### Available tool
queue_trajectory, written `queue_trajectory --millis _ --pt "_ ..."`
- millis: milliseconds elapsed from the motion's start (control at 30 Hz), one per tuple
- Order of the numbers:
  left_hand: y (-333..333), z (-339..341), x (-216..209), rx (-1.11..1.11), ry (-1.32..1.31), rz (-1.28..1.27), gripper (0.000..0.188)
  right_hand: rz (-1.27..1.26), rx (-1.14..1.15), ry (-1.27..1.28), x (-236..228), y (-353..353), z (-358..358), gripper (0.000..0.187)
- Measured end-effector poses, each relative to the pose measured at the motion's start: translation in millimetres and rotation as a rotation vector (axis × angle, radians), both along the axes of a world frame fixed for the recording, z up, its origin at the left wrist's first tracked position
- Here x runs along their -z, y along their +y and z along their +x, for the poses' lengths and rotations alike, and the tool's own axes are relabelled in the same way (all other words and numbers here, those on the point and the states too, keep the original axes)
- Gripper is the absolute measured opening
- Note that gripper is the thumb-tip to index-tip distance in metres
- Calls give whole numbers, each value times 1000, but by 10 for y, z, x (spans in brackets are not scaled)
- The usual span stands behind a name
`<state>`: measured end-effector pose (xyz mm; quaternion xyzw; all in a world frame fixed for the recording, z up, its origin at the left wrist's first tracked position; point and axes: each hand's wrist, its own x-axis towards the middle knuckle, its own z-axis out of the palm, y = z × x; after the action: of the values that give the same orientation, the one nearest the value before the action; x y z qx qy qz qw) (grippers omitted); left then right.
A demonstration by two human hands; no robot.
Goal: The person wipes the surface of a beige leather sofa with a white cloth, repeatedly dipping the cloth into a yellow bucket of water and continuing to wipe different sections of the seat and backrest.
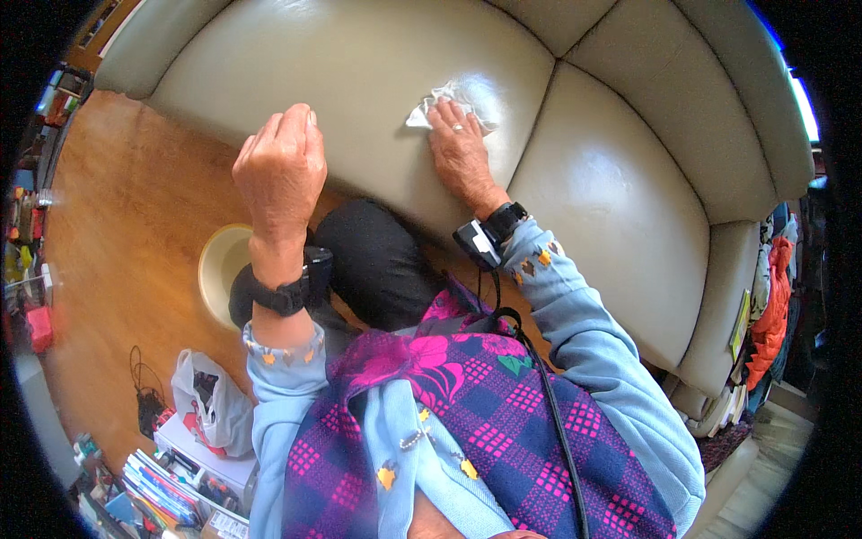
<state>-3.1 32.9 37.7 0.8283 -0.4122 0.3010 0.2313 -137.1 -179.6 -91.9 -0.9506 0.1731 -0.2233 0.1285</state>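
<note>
My right hand (460, 151) lies over a crumpled white cloth (480, 101) and presses it against the beige leather seat (350, 81) of a sofa. Its fingers reach onto the cloth, close to the seam between two seat cushions. Raised over the front edge of the sofa, my left hand (283, 166) is closed in a fist, back of the hand toward me. Nothing sticks out of that fist. Each wrist has a black strap, and a small box hangs from the right one.
A cream bucket (215, 269) stands on the wooden floor (126, 216), left of my dark-trousered knees. Lower left are a white plastic bag (211, 404) on a box and a pile of books (157, 485). Clothes, one orange (770, 314), hang by the sofa's right arm.
</note>
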Motion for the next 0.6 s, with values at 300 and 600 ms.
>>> queue_trajectory --millis 300,600 --pt "5 4 77 5 78 -37 8 68 -184 -42 -56 687 -280 35" --pt "44 -58 148 200 469 -163 15 1480 -147 51 -694 839 -632 33"
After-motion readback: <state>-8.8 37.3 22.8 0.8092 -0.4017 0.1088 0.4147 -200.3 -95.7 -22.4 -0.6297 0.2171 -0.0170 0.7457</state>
